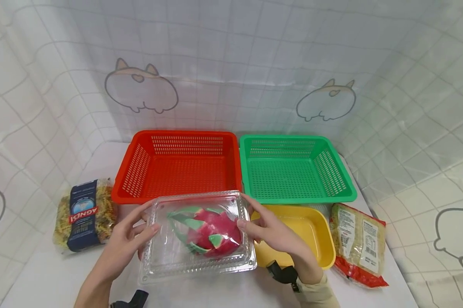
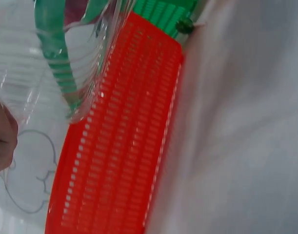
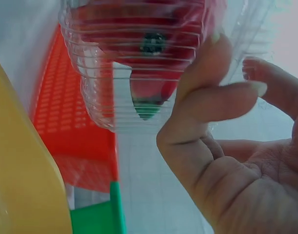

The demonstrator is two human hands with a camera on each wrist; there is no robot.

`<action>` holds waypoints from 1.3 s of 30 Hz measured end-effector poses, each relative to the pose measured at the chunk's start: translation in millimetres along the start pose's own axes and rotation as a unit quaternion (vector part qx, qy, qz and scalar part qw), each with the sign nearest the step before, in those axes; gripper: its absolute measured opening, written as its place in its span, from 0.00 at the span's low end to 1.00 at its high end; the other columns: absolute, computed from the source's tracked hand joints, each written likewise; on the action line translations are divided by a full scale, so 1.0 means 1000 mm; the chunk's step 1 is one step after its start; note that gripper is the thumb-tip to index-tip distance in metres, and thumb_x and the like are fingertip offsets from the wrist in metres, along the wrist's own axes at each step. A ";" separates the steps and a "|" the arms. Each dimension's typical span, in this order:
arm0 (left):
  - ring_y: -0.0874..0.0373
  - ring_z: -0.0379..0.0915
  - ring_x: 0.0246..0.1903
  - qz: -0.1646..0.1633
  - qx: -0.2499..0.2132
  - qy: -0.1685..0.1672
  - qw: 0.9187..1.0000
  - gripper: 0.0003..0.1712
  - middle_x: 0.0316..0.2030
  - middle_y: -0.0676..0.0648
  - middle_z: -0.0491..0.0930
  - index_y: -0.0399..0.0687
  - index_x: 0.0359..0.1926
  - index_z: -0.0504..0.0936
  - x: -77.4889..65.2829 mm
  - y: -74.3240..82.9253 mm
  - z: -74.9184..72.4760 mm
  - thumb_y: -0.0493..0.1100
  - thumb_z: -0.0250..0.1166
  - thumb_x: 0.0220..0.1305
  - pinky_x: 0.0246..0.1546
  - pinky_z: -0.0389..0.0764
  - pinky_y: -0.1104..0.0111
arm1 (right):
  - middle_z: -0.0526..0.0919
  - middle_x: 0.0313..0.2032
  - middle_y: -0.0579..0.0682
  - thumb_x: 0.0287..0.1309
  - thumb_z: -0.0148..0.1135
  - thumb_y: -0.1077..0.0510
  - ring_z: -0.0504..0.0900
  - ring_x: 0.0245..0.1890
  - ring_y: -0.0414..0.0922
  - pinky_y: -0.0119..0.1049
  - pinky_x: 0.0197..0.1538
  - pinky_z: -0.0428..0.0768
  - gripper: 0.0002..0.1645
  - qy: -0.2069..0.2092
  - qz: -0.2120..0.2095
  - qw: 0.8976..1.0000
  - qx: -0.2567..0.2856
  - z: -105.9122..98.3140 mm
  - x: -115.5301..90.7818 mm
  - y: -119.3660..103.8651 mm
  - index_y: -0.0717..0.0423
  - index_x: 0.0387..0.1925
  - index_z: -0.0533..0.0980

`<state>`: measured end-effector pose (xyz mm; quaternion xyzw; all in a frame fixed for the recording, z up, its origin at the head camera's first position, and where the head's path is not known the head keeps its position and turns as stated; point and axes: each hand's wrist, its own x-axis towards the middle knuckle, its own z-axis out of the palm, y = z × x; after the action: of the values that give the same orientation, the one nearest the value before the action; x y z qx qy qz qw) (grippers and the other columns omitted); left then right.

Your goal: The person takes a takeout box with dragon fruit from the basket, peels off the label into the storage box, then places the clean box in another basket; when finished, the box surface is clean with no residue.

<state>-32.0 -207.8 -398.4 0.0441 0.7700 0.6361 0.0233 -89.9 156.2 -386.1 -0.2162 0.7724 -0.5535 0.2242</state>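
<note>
A clear plastic clamshell box [image 1: 158,252] is held up in front of me, slightly tilted, with a pink and green dragon fruit [image 1: 219,229] inside. My left hand [image 1: 119,246] grips the box's left edge, thumb on top. At the right edge my right hand [image 1: 277,233] holds it, thumb over the rim and fingers curled under, as the right wrist view shows with the box [image 3: 97,105] above the hand [image 3: 212,141]. Only a bit of the left hand [image 2: 1,139] appears in the left wrist view.
Behind the box stand a red basket [image 1: 189,175] and a green basket [image 1: 281,179]. A yellow tray [image 1: 304,231] lies right, partly under my right hand. An Agnesi pasta bag [image 1: 86,214] is at the left, and a grain-coloured packet [image 1: 360,244] with red ends at the right.
</note>
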 end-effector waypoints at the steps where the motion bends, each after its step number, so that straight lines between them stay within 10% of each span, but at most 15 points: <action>1: 0.58 0.73 0.20 0.003 -0.005 0.003 1.000 0.33 0.45 0.46 0.66 0.49 0.74 0.64 0.002 0.000 0.002 0.33 0.59 0.71 0.10 0.70 0.63 | 0.69 0.45 0.54 0.69 0.60 0.49 0.71 0.18 0.51 0.39 0.26 0.78 0.43 0.005 -0.005 1.000 0.001 -0.002 0.000 0.000 0.33 0.77 0.50; 39: 0.59 0.70 0.30 0.021 -0.073 0.002 0.997 0.34 0.41 0.42 0.65 0.55 0.74 0.63 0.068 0.024 0.082 0.41 0.62 0.70 0.21 0.74 0.70 | 0.68 0.51 0.59 0.73 0.54 0.51 0.66 0.21 0.46 0.32 0.30 0.72 0.31 0.214 0.012 0.977 -0.002 -0.060 -0.025 0.006 0.45 0.74 0.63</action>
<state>-91.2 -117.0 -388.8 0.0571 0.7206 0.6909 0.0120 -105.6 217.7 -372.2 -0.0835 0.8064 -0.5824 0.0599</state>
